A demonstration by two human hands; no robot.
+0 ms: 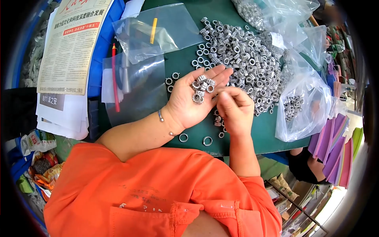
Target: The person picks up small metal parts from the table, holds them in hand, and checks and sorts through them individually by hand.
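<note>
My left hand (185, 103) is turned palm up with its fingers stretched out. Several small toothed metal rings (202, 87) lie in a cluster on its palm and fingers. Close beside its fingertips, my right hand (237, 112) is closed, thumb and fingers pressed together; whatever it may pinch is hidden. Behind both hands spreads a large heap of similar metal rings (244, 59) on the green table (177, 147). A few more rings (169, 81) sit left of the heap. Two larger plain rings, one of them a split-looking ring (207, 141), lie near the table's front edge.
Flat clear plastic bags (138, 85) lie at the left, with a red pencil (115, 79) and a yellow stick (153, 31). A newspaper (69, 51) covers a blue bin (103, 51). To the right stands a clear bag (306, 114) with rings inside.
</note>
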